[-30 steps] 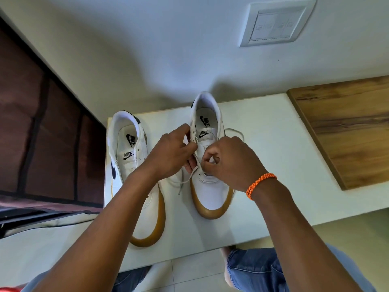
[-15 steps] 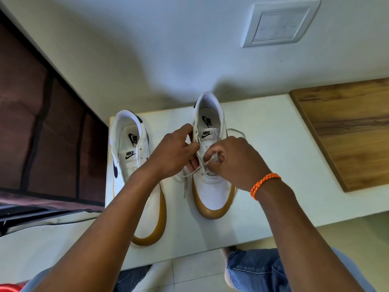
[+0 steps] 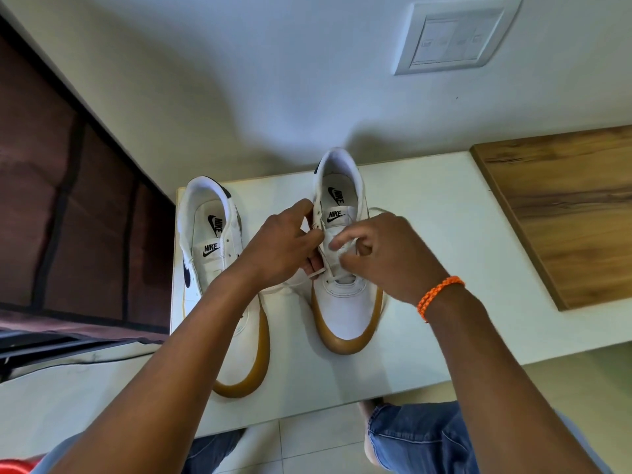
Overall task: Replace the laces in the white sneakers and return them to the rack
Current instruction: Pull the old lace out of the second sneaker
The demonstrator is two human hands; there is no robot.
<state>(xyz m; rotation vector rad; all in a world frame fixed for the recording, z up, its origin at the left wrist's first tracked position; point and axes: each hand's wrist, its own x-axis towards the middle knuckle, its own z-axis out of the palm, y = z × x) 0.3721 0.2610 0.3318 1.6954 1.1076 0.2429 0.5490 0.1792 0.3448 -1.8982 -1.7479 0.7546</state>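
Head view: am lacing right sneaker (image 3: 343, 268) on white table (image 3: 444, 268). Left hand (image 3: 284, 248) fingers pinching eyelet flap; right hand (image 3: 383, 254) fingers pinching flat white lace (image 3: 316, 273). Next, likely: threading the tip through next eyelet. Left sneaker (image 3: 219, 268) sitting unlaced beside; smooth leather, gum soles.

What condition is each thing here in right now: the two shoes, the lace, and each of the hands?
Left white leather sneaker with gum sole: upright on the white tabletop, eyelets bare.
Right white leather sneaker with gum sole: upright, partly laced.
White shoelace: threaded low, ends loose.
Left hand: holds the right sneaker's eyelet edge.
Right hand: pinches the lace.
Orange braided wristband: on right wrist.
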